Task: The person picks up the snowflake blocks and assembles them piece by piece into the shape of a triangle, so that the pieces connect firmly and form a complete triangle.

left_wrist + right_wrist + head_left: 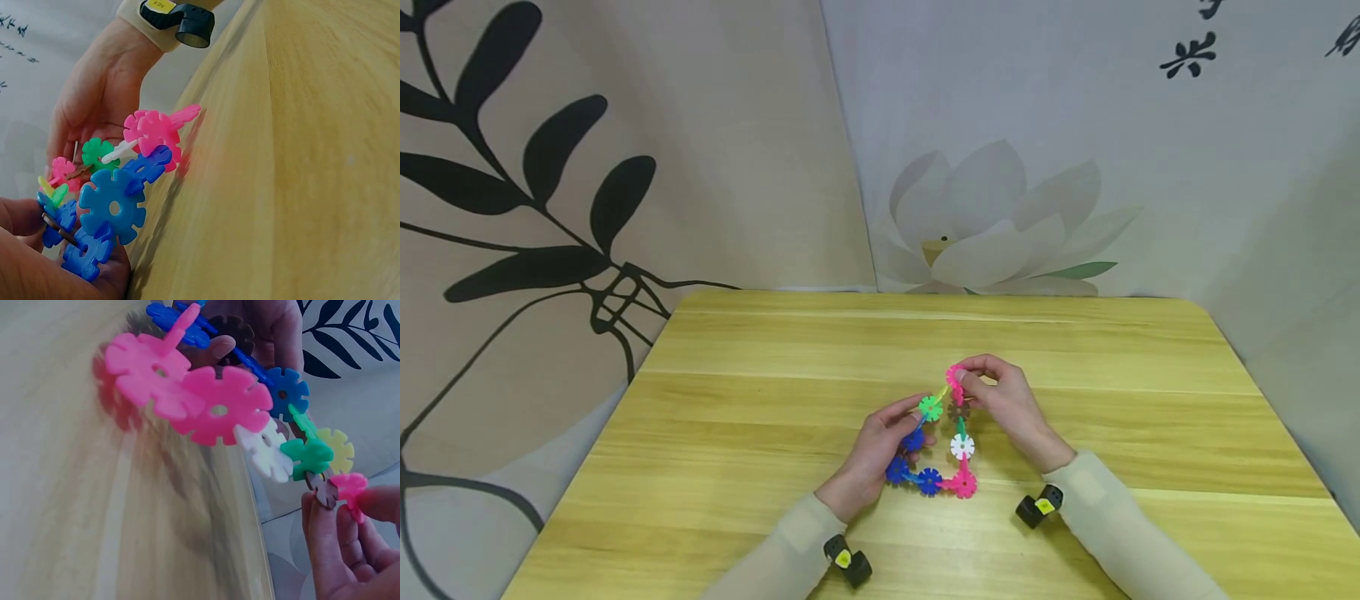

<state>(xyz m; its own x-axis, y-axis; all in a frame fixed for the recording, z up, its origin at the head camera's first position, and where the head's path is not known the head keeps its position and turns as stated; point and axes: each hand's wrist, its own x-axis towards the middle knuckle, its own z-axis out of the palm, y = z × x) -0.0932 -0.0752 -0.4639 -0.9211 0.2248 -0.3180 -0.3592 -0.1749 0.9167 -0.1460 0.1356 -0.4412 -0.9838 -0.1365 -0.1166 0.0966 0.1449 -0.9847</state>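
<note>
Notched plastic snowflake discs, slotted into one another, form a loop held over the table. My left hand grips its left side by the blue discs, beside a green disc. With thumb and fingers, my right hand pinches a pink disc at the loop's far end. A brown disc sits right at the right fingertips in the right wrist view. Down the right side come a white disc and a pink corner disc. The left wrist view shows a lighter blue disc nearest the camera.
The wooden table spreads out beneath both hands. Behind it stands a pale wall with dark leaves and a white flower on it. Each sleeved wrist carries a small black camera, one on the left and one on the right.
</note>
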